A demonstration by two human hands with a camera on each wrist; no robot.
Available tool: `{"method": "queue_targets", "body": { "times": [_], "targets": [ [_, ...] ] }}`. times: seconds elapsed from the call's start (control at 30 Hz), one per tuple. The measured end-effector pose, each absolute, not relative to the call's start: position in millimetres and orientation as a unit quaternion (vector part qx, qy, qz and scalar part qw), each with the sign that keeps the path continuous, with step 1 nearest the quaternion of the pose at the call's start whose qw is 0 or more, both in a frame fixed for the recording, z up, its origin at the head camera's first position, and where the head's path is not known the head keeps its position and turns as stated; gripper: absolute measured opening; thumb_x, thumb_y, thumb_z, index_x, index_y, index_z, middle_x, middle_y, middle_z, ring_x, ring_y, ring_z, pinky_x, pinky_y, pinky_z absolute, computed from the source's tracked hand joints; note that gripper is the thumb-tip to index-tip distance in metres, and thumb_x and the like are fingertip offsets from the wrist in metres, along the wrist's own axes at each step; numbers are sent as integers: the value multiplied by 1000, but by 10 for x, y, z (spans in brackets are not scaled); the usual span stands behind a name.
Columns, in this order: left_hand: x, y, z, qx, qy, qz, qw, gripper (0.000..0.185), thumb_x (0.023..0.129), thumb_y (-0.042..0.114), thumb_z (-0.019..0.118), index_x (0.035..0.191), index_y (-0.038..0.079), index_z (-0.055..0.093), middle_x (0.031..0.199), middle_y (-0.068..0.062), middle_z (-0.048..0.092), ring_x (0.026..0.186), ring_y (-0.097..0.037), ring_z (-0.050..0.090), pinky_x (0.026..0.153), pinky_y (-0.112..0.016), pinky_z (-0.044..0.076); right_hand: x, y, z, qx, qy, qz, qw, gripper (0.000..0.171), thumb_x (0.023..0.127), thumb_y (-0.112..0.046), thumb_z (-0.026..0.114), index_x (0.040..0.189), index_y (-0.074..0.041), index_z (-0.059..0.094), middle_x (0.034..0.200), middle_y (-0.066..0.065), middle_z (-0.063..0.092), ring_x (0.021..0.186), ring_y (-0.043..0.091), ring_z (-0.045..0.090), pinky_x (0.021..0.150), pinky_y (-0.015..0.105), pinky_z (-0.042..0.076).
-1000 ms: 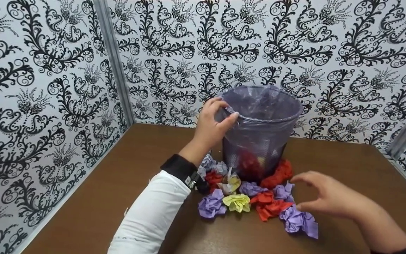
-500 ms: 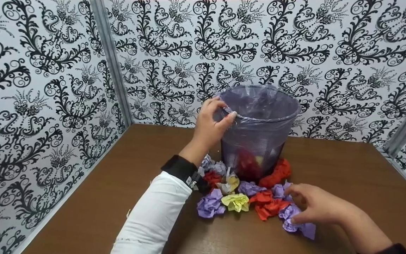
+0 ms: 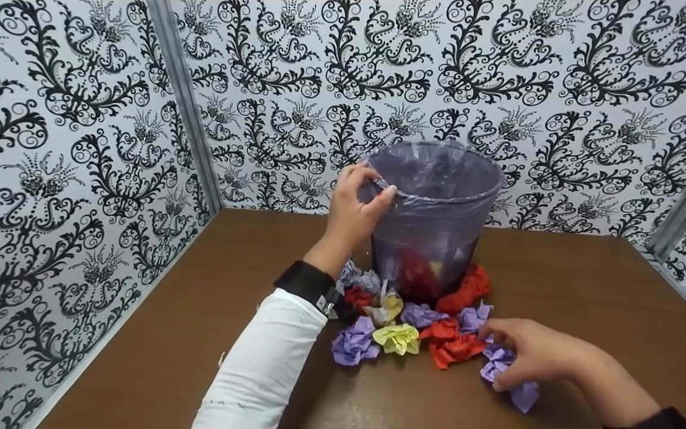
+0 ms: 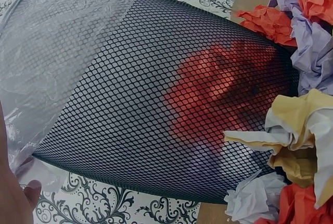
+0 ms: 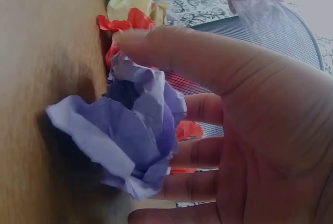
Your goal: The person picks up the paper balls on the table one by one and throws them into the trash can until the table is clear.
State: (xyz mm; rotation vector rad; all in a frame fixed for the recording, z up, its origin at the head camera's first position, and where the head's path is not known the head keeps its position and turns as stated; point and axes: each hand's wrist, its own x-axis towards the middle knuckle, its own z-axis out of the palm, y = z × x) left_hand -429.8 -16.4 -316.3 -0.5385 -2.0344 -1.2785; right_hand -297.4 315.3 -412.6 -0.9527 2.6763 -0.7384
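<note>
My left hand [image 3: 352, 208] grips the left side of the rim of a dark mesh wastebasket [image 4: 130, 94], its thumb over the edge of the clear plastic liner [image 3: 438, 217]. In the head view the basket stands upright; red crumpled paper shows through its mesh. My right hand [image 3: 548, 354] is low at the table, curled round a crumpled purple paper ball [image 5: 135, 130]. In the right wrist view the fingertips disappear behind that ball, and the thumb lies along its upper end.
Around the basket's foot lie several crumpled papers, among them a yellow ball [image 3: 398, 339], a red one [image 3: 451, 342] and a purple one [image 3: 355, 341]. Patterned panels [image 3: 319, 107] enclose the brown table [image 3: 200, 333] at the back and sides.
My right hand has come down and left onto the nearest purple paper ball, its fingers closing round it, and the ball has shifted slightly. The left hand stays on the rim.
</note>
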Motion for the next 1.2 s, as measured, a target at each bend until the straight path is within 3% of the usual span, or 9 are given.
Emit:
{"method": "queue_targets", "body": {
  "times": [0.33,0.77,1.2],
  "targets": [
    [-4339,-159,-3181,-212,-774,-481,354,38,80,54,63,96,20,58,128,-3,51,117,-14,51,94,-37,46,-2976,3159,-4095,-318,917,-226,87,43,63,-22,84,98,-24,59,80,-5,58,67,5,51,53,24,44],
    [-4352,-101,-3196,-196,-773,-483,362,39,80,54,59,97,19,57,128,-1,46,117,-16,49,93,-39,48,-2910,3222,-3901,-311,914,-247,82,42,67,-25,83,102,-25,60,86,-5,62,73,7,57,59,24,48],
    [-4382,-50,-3259,-203,-747,-500,388,40,79,52,58,98,16,57,128,-6,45,125,-18,45,102,-31,41,-2824,3454,-3612,-300,913,-277,4,42,73,-26,83,106,-24,58,90,-2,63,76,9,61,60,27,53]
  ]
}}
